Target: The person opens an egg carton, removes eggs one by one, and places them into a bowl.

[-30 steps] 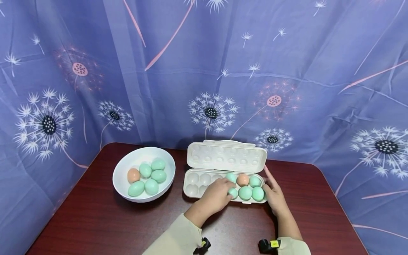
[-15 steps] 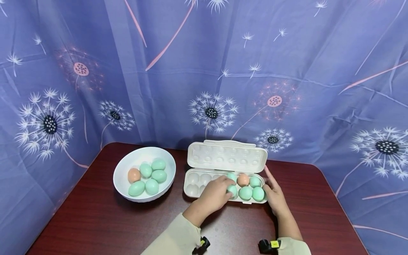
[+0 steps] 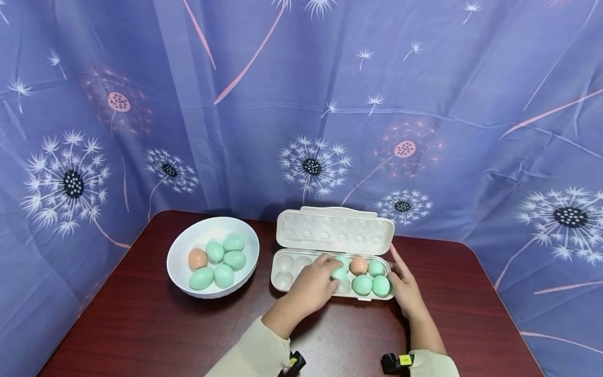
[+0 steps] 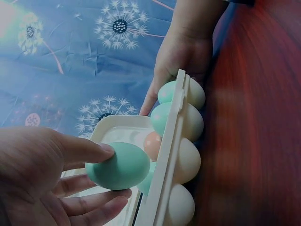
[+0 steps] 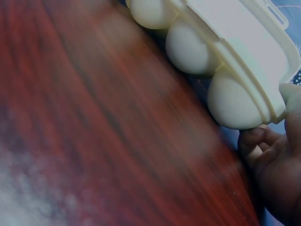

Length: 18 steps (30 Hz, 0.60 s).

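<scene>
My left hand pinches a light green egg between thumb and fingers, lifted above the cream egg carton. In the head view a bare cup shows just below that egg. The carton's lid stands open. Several green eggs and one orange egg sit in the cups towards its right end; one green egg is partly hidden behind my left fingers. At that end my right hand holds the carton, its curled fingers beside the end cup in the right wrist view.
A white bowl stands to the left on the dark red table. Inside lie several green eggs and one orange egg. A blue dandelion-print curtain hangs behind the table. Bare cups show at the carton's left end.
My left hand has lifted the green egg out of its front-row cup and moved slightly left and up with it. My right hand has stayed at the carton's end.
</scene>
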Tool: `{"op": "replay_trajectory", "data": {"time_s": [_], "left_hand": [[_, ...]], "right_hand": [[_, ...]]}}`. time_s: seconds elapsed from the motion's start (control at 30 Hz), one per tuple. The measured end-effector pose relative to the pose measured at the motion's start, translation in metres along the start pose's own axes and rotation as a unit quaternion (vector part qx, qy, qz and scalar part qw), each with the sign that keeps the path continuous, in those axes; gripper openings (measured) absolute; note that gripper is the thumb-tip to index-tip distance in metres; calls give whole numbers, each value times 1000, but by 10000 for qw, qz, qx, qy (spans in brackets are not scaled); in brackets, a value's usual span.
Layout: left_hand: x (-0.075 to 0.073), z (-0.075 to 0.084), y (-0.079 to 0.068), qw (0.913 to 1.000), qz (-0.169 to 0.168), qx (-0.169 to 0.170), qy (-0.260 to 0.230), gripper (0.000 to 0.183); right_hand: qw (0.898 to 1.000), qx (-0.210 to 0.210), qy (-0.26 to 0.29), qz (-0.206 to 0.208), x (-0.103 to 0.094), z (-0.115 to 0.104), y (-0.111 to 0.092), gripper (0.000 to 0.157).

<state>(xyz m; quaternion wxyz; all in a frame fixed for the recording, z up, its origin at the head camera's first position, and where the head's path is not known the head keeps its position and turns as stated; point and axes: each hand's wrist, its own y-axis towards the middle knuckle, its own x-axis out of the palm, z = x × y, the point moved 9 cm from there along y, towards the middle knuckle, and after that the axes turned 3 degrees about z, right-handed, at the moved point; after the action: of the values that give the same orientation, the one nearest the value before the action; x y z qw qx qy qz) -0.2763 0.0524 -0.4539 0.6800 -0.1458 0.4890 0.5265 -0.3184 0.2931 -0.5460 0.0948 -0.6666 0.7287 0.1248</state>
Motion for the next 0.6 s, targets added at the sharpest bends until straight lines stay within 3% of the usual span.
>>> {"op": "replay_trajectory", "data": {"time_s": [0.3, 0.6], "left_hand": [[-13, -6, -7, 9995, 50, -70, -315, 41], [-44, -12, -18, 9978, 456, -241, -425, 39]], "right_hand": [[10000, -50, -21, -10, 1, -2, -2, 73], [10000, -13, -38, 8, 0, -1, 0, 73]]}}
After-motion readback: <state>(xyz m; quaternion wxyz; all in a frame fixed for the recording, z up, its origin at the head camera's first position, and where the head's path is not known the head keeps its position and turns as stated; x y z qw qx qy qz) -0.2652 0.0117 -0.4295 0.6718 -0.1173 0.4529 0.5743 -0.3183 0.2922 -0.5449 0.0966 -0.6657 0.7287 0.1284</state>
